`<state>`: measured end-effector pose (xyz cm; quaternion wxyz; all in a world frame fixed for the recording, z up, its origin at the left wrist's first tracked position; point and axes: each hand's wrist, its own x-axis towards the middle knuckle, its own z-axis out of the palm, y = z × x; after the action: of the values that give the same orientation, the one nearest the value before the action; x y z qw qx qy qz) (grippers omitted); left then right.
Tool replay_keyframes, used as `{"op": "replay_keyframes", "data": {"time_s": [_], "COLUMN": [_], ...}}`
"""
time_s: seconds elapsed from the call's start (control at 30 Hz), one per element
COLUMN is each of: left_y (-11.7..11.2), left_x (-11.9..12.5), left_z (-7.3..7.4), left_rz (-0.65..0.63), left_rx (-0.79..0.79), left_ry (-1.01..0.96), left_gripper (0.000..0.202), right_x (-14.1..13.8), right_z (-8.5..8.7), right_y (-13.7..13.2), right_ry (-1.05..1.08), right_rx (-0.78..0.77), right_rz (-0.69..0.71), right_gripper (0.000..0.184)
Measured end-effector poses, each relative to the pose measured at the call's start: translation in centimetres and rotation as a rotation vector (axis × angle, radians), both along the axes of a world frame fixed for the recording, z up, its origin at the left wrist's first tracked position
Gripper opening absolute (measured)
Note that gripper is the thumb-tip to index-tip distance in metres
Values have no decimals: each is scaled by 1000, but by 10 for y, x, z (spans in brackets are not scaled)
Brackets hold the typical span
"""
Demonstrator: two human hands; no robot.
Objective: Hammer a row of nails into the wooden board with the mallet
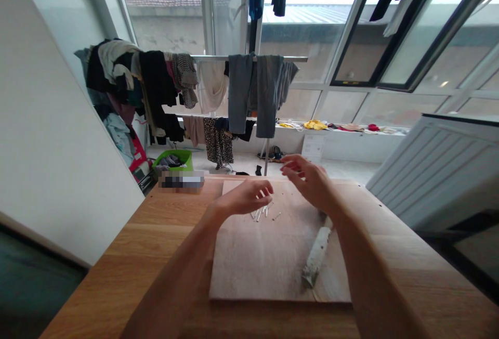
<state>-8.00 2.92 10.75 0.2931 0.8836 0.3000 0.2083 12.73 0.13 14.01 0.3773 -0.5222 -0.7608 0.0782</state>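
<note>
My left hand (249, 196) hovers over a small scatter of thin metal nails (259, 214), its fingers loosely bent and apart from the thumb, with nothing visible in them. Raised above the far right part of a pale wooden board (249, 261) is my right hand (307, 179), fingers loosely spread and holding nothing I can see. A tool with a worn, whitish handle (317, 253) lies slantwise on the board's right side. My right forearm hides its far end, so its kind is unclear. Tiny dark spots or nail heads show near the board's far edge.
The board lies on a wooden table (156, 245). A blurred-out object (181, 180) sits at the table's far left corner. Beyond are a green basket (183, 158) and a drying rack (202, 58) hung with clothes. A white ribbed panel (436, 172) stands at right.
</note>
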Motion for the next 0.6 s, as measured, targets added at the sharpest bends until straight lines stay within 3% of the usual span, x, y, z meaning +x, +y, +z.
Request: {"op": "replay_keyframes", "data": {"time_s": [0.1,0.17,0.23,0.33,0.37,0.47,0.53,0.6], "left_y": [-23,-43,-66,-104,-116,-145,-156,-162], "left_x": [-20,-44,-73,-113,-122,-134,-135,-135], "left_z": [0,-12,-33,-68,-78,-98,-103,-106], "left_rz": [-9,133,286,410,417,337,313,312], "left_rx": [145,269,307,237,194,132,153,191], "left_ry": [157,189,166,181,195,232,219,199], "left_gripper": [15,16,21,35,40,55,65,72], "right_x": [15,36,64,110,123,148,152,149], "right_z": [16,8,-19,-82,-104,-157,-175,-182], "right_y": [-24,-47,-74,-119,-133,-166,-178,-184], "right_ry": [-116,-220,-264,-230,-214,-214,-208,-209], "right_rx": [15,-83,-122,-122,-124,-228,-236,-217], "right_rz": [-29,1,-93,-349,-406,-341,-356,-338], "right_gripper": [29,29,30,35,37,35,39,44]}}
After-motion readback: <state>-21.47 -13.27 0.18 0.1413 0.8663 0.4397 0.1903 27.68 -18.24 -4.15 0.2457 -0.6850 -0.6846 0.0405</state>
